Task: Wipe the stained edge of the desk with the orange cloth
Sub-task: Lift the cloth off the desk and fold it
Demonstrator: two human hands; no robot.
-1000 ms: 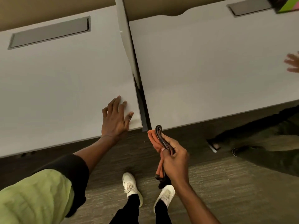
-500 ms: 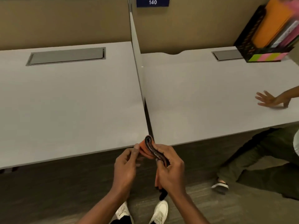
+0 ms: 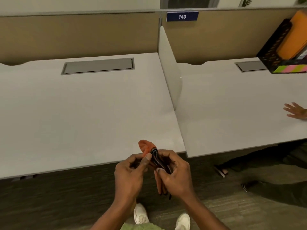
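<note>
both hands (image 3: 129,173) (image 3: 174,178) pinch the orange cloth (image 3: 147,147) tight, just above the desk (image 3: 83,122) edge.
better to fold it into a flat pad before pressing on that edge.

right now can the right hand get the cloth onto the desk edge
Probably yes: the right hand holds the cloth with the left hand, right at the desk edge, nothing between.

The desk (image 3: 83,113) top is smooth, matt pale laminate; its inset cable cover (image 3: 98,65) looks like brushed grey metal; the orange cloth (image 3: 147,147) is soft fabric with dark edging; the floor (image 3: 49,196) is rough, low-pile carpet.
</note>
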